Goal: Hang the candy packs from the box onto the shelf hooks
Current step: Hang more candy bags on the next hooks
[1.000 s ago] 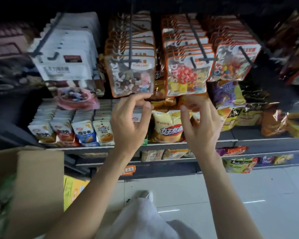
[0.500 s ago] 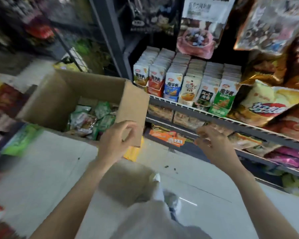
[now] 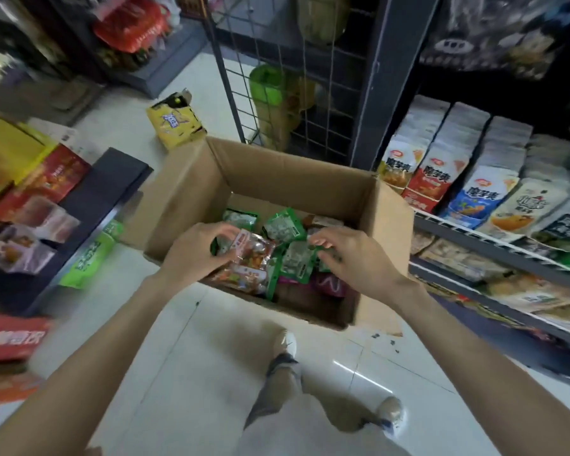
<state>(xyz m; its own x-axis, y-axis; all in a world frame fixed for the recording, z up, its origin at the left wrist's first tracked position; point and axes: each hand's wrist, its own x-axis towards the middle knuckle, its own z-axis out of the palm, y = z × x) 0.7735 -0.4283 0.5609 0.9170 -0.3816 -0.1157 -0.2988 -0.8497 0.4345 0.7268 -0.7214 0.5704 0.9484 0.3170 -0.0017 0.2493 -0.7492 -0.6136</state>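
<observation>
Where left hand (image 3: 191,255) grips it, candy pack (image 3: 249,258) looks clear w/ orange-red print.

box (image 3: 277,179) open above (flaps raised), packs (image 3: 285,227) crowd floor

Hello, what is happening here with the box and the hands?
A person stands in a shop aisle and reaches with both hands into an open cardboard box on the floor. The left hand rests on an orange candy pack on top of the pile; whether it grips it yet is unclear. The right hand hovers, fingers loosely curled, over the green packs. No pack is lifted out yet. Beside the box is a shelf of snack bags.
</observation>
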